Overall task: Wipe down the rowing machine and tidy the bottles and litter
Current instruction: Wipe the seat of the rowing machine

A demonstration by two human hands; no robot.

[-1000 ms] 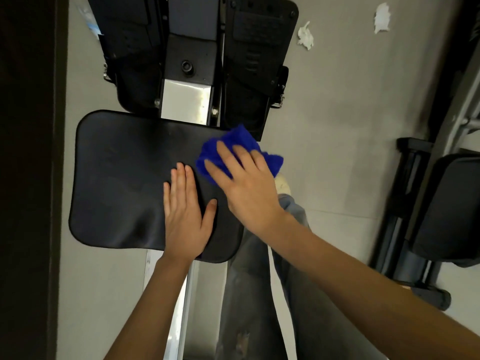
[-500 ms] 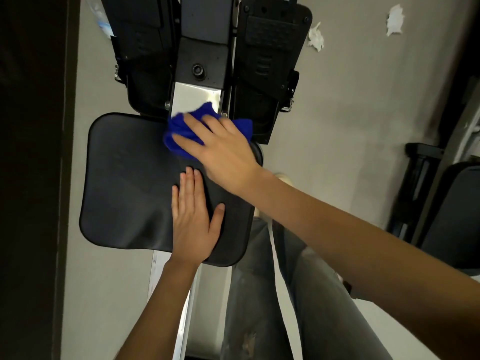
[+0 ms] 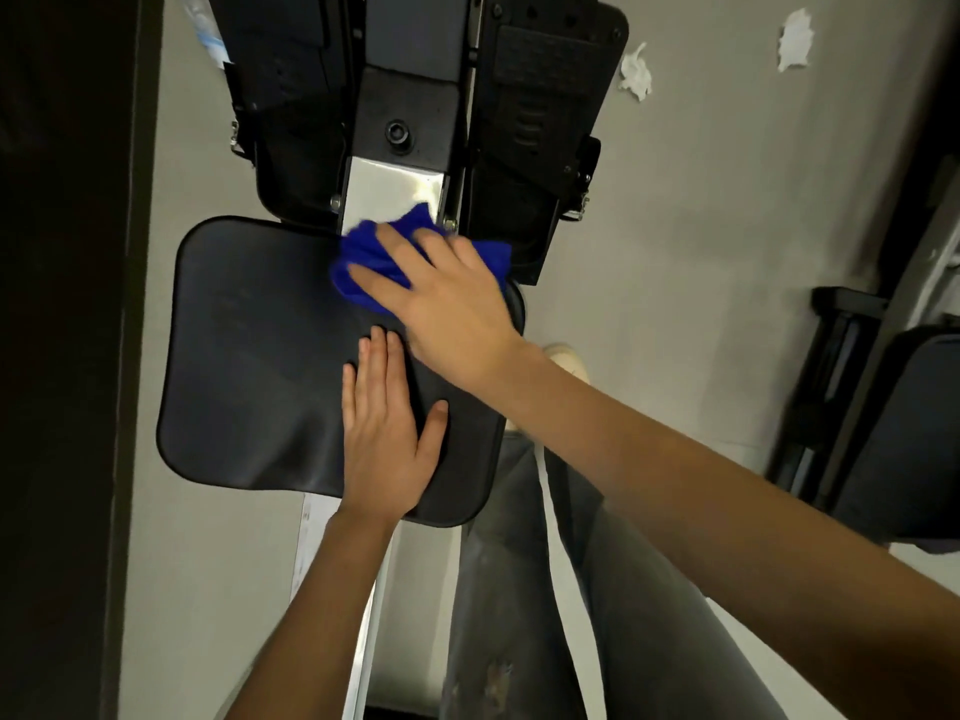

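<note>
Rowing machine seat, black, matte; left hand flat on it, right hand flat atop blue cloth.

Seat pad – black vinyl-like upholstery, smooth, faint sheen. Rail – bright polished metal, mirror-glossy. Cloth blue, soft napped fabric. Footplate black matt plastic, ribbed tread. Paper scrap white, crumpled, on smooth matt grey floor.

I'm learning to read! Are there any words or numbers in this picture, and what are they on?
None can be read.
Bottle label: blue and white, too blurred to read.
Pale strip beside the rail: faint marks, too small to read.
</note>
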